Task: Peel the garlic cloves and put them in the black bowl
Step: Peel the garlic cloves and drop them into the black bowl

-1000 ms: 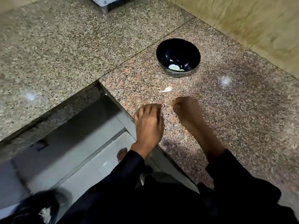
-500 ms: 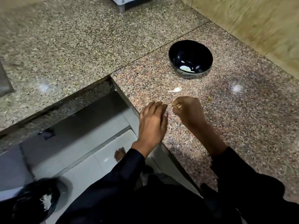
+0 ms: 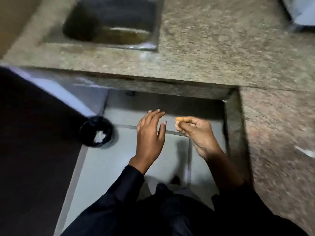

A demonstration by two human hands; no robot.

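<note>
My right hand [image 3: 197, 133] pinches a small tan garlic piece [image 3: 179, 118] between thumb and fingertips; I cannot tell whether it is skin or clove. My left hand [image 3: 150, 135] hovers beside it, fingers spread and holding nothing. Both hands hang over the grey floor tiles, off the counter. A white garlic bit [image 3: 305, 152] lies on the granite counter [image 3: 272, 126] at the right edge. The black bowl is out of view.
A round black bin [image 3: 97, 132] lined with a bag and holding white scraps stands on the floor to the left of my hands. A steel sink [image 3: 110, 23] is set into the counter at the top left. The picture is blurred.
The view has swung left, away from the black bowl. Both hands have left the counter and now hang over the floor, the right still pinching the small piece, the left opened.
</note>
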